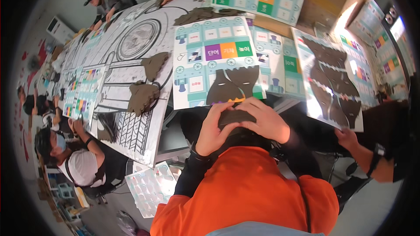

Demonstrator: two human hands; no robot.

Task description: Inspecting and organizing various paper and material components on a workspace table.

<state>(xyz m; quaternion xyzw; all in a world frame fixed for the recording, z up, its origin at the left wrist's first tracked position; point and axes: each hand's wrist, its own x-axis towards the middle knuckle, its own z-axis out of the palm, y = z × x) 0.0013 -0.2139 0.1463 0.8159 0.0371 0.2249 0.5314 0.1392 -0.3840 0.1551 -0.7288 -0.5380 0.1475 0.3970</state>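
Observation:
Both my hands are closed round a dark brown cut-out piece [236, 117], thumbs meeting on its near side. My left hand [214, 127] grips its left end and my right hand [269, 121] its right end. Just beyond my fingers is a printed sheet [188, 91] with pale teal train drawings and purple, orange and green blocks. Two brown wavy-edged pieces [243, 78] lie on its near right part, side by side. Whether I hold one piece or several cannot be made out.
Stacks of brown pieces [151, 65] lie on the table [127, 43] covered with a line drawing. More brown pieces [205, 15] are heaped behind my sheet. At right a co-worker's hand [348, 140] holds a sheet bearing brown pieces [332, 78]. Other people [83, 161] work along the left.

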